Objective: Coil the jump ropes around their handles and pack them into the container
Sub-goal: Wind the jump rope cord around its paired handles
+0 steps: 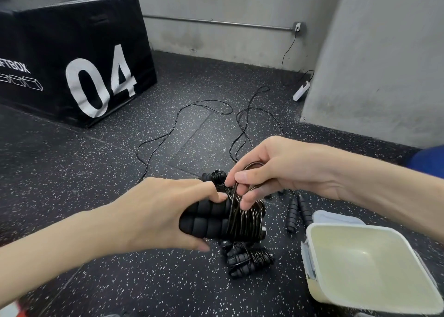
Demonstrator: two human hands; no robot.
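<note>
Behind — black box (pixel 72 52) marked "04"; left hand (pixel 158 211) grips handles (pixel 204 217).

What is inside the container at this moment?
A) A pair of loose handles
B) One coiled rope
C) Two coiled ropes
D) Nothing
D: the container shows only its bare pale bottom, while a coiled rope lies on the floor beside it and another rope is in the hands.
</note>
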